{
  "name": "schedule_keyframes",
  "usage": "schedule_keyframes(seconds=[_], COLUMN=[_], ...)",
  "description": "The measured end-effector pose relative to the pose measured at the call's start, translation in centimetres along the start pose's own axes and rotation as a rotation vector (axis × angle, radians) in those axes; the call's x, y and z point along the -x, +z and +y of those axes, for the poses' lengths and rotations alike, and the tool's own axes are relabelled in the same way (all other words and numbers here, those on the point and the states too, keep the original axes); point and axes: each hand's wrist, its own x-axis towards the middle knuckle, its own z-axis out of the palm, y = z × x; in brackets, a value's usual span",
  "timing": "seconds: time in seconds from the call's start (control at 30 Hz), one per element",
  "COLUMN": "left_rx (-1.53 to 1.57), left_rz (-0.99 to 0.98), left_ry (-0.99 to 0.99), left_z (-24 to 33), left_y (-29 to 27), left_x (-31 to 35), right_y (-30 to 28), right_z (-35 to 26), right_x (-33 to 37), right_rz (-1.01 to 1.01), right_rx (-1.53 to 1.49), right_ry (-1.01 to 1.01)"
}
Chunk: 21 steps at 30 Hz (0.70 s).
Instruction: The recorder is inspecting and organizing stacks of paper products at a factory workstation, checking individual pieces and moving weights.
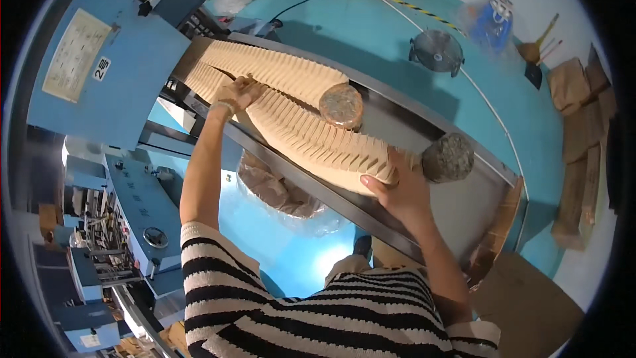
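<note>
Two long rows of overlapping tan folded paper pieces lie slantwise on a metal tray, leading out of a blue machine. My left hand [240, 95] grips the near row [318, 142] close to the machine, its fingers curled into the gap beside the far row [278, 66]. At the other end of the near row my right hand [405, 193] is closed round the last pieces, thumb on the near side and fingers partly hidden behind. A round, plastic-wrapped weight [342, 106] stands against the end of the far row. Another grey, speckled round weight [448, 158] sits just beyond my right hand.
The metal tray [464, 209] ends at a cardboard edge [497, 232]. The blue machine [119, 59] stands at the left. Below the tray is a clear bag with brown contents [278, 189]. A floor fan [437, 52] and stacked cartons [576, 152] are farther off.
</note>
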Motion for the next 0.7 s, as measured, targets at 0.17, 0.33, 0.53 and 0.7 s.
schedule_keyframes(seconds=[0.17, 0.33, 0.53, 0.7], left_rx=[-0.514, -0.843, -0.722, 0.069], left_rz=[-0.257, -0.472, -0.645, -0.477], left_ry=[-0.252, -0.053, -0.116, -0.027], left_z=[3.0, 5.7, 11.2, 11.0], left_y=[-1.7, 0.8, 3.7, 5.2], left_x=[-1.1, -1.5, 4.3, 10.2], right_y=[-4.1, -8.4, -15.6, -13.7], right_z=[0.7, 2.2, 5.0, 6.4], right_x=[-1.7, -1.4, 4.8, 1.1], right_rz=[-0.273, -0.659, -0.663, 0.098], right_rx=[-0.229, 0.027, 0.386, 0.564], right_ry=[0.212, 0.299, 0.533, -0.152])
